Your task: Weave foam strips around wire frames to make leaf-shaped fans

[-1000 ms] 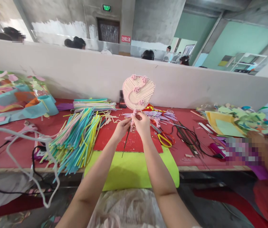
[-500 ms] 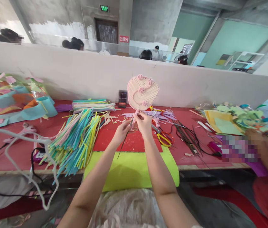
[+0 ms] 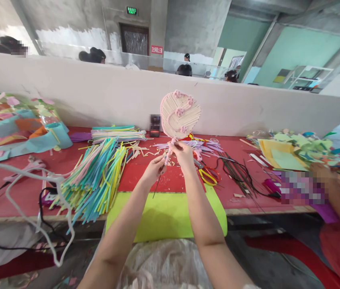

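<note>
A round cream hand fan (image 3: 177, 120) with a pink rim and several small pink flowers stands upright in front of me. Its pink wrapped handle runs down between my hands. My right hand (image 3: 183, 153) pinches the handle just below the fan's disc. Lower down, the fingers of my left hand (image 3: 154, 167) are closed at the handle's bottom end, where a thin dark wire (image 3: 157, 185) sticks out downward. Below my hands lie a red board (image 3: 170, 182) and a lime-green sheet (image 3: 164, 218) that hangs over the table edge.
Bundles of coloured pipe cleaners (image 3: 97, 172) lie to the left, beside a pink glue gun (image 3: 28, 166). Scissors (image 3: 209, 176) and dark wires (image 3: 242, 180) are at right. A white partition (image 3: 112, 92) rises behind the table. Another person's arm (image 3: 335, 196) reaches in from the right.
The fan has turned a little and risen slightly. The dark wire below my left hand has swung slightly right and hangs steeper. Both hands keep their hold.
</note>
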Demonstrator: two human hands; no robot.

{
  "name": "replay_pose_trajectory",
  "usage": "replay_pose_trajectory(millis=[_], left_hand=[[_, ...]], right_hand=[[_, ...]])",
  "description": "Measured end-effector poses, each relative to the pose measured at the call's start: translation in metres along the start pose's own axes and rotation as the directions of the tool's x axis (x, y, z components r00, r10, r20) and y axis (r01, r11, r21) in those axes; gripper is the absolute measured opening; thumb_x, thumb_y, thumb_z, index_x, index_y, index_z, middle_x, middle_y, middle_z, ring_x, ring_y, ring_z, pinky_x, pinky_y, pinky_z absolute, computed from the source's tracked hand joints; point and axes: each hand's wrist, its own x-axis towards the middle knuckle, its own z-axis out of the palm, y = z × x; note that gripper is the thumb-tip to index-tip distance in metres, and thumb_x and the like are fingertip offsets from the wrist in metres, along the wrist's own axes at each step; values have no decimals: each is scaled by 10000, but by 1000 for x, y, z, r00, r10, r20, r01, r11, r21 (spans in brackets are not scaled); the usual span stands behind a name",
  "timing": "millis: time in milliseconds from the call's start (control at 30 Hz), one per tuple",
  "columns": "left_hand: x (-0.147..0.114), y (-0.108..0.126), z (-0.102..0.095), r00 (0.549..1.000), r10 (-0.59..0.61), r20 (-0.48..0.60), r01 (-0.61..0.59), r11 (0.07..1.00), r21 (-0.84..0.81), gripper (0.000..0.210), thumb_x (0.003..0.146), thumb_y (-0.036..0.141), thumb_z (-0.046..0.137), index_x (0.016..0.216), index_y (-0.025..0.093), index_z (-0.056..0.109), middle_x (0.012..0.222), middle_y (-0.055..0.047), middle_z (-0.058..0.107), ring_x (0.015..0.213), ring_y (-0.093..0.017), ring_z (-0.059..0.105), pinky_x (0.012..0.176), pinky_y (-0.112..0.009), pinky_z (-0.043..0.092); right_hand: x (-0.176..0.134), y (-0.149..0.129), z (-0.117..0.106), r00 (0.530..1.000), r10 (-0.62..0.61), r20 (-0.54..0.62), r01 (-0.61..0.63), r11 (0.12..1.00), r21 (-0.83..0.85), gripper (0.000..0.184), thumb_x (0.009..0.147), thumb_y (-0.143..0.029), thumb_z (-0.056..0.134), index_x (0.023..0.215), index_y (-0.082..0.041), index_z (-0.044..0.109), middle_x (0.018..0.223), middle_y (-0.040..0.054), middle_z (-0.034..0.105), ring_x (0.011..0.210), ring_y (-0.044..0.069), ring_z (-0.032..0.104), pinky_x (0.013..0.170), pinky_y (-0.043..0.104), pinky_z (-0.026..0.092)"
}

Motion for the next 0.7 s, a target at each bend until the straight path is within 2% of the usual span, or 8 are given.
replay_pose_trajectory(millis=[200, 300, 400, 500, 600, 700], left_hand=[[0, -6, 9, 999, -45, 31, 50, 983, -178, 192, 764, 313, 626, 733, 159, 515, 560, 64, 383, 400, -19, 203, 383, -168, 203], [-1, -10, 12, 999, -18, 31, 23, 983, -180, 194, 745, 306, 645, 773, 151, 533, 620, 34, 463, 435, -22, 275, 412, -169, 250], [-2, -16, 15, 996, 62, -63, -67, 994, -89, 220, 762, 337, 630, 833, 145, 549, 719, -4, 569, 455, -25, 346, 416, -174, 255], [-4, -23, 17, 969, 171, -177, -158, 984, 81, 236, 814, 386, 558, 860, 154, 548, 716, -5, 607, 412, -28, 337, 395, -185, 244], [-9, -30, 20, 936, 263, -236, -210, 951, 227, 252, 846, 387, 502, 945, 162, 557, 731, -15, 633, 434, -50, 421, 438, -200, 344], [-17, -34, 22, 927, 303, -223, -237, 930, 280, 277, 861, 369, 470, 1040, 172, 545, 888, -56, 667, 557, -85, 549, 555, -235, 456]], right_hand=[[1, -2, 0, 996, -56, -74, 40, 980, -197, 326, 775, -484, 528, 648, -190, 592, 591, 21, 595, 610, 177, 587, 576, 282, 472], [1, -2, -3, 993, -74, -88, 51, 970, -237, 324, 778, -469, 529, 618, -193, 586, 575, 19, 597, 597, 178, 583, 579, 284, 465], [2, 0, -4, 993, -73, -97, 47, 968, -248, 323, 785, -449, 521, 604, -188, 580, 575, 17, 601, 560, 164, 576, 579, 278, 459], [1, 0, -3, 991, -79, -109, 52, 971, -232, 296, 791, -431, 516, 642, -183, 582, 583, 8, 595, 531, 152, 574, 557, 264, 454], [2, -2, -1, 987, -105, -117, 73, 966, -250, 286, 799, -416, 512, 644, -184, 571, 578, -5, 575, 512, 136, 564, 546, 247, 448], [4, -5, -2, 980, -151, -127, 107, 947, -302, 305, 805, -402, 510, 596, -184, 551, 581, -8, 565, 524, 124, 560, 567, 237, 441]])
